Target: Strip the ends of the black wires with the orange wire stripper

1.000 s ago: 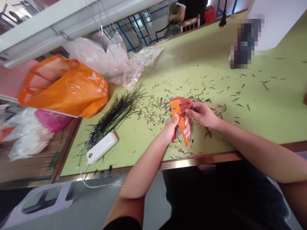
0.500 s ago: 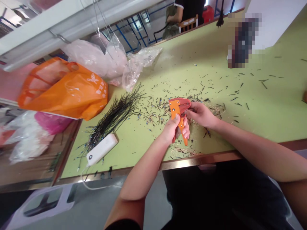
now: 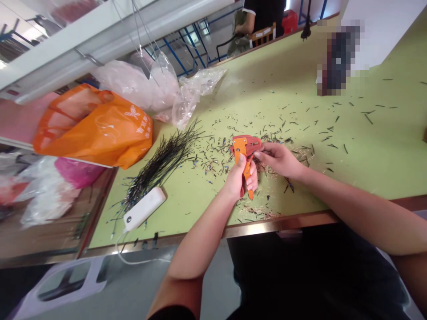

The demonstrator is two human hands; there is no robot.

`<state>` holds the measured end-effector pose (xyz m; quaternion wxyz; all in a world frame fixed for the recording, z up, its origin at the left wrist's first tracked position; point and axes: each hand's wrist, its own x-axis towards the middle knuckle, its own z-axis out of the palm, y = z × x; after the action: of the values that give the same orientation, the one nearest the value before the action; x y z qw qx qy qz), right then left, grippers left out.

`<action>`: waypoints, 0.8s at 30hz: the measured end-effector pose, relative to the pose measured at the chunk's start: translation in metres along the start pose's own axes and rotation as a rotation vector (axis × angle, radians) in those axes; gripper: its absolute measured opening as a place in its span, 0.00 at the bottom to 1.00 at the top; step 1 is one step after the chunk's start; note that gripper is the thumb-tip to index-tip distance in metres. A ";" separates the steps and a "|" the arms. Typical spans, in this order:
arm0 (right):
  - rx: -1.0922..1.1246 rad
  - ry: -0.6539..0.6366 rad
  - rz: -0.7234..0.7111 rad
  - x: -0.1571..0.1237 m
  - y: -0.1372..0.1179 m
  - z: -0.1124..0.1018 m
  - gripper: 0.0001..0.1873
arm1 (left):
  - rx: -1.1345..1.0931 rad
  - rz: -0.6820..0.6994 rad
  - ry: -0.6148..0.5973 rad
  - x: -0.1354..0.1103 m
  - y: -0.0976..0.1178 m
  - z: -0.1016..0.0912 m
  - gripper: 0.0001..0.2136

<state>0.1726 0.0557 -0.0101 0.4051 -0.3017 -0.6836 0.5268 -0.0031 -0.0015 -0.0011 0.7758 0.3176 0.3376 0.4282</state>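
Observation:
My left hand is wrapped round the handles of an orange and red wire stripper, held above the table near its front edge. The tool's red jaws point right, and the two handles are squeezed close together. At the jaws is my right hand, fingers pinched; whatever lies between the fingertips is too small to make out. Under both hands lie black wire offcuts and copper strands. A bundle of long black wires with small blue tips lies to the left.
A white power bank with a cable rests beside the bundle. Behind are an orange bag and clear plastic bags. Offcuts are strewn over the green table. A pixelated object stands back right; another person is beyond the table.
My left hand has squeezed the wire stripper's handles closer together, and the tool has shifted slightly left. My right hand stays pinched at the jaws. The view has shifted slightly.

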 end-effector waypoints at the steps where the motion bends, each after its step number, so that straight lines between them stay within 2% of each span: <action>1: -0.016 0.018 0.001 0.000 -0.001 -0.001 0.25 | 0.000 0.006 0.006 0.000 0.001 -0.001 0.33; 6: -0.047 0.195 -0.024 0.001 -0.007 -0.013 0.28 | 0.039 0.013 -0.030 0.000 0.010 -0.009 0.34; 11: -0.082 0.322 -0.070 0.001 -0.014 -0.020 0.30 | 0.122 0.005 0.016 -0.002 0.012 -0.015 0.34; 17: -0.162 0.303 -0.051 -0.003 -0.016 -0.015 0.28 | 0.195 0.008 -0.086 -0.001 0.005 -0.015 0.36; 24: -0.307 0.276 -0.050 -0.005 -0.015 -0.014 0.20 | 0.212 0.027 -0.063 -0.002 0.004 -0.015 0.36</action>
<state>0.1877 0.0548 0.0049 0.4571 -0.4120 -0.7011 0.3602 -0.0175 0.0018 -0.0065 0.7422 0.4155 0.3523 0.3904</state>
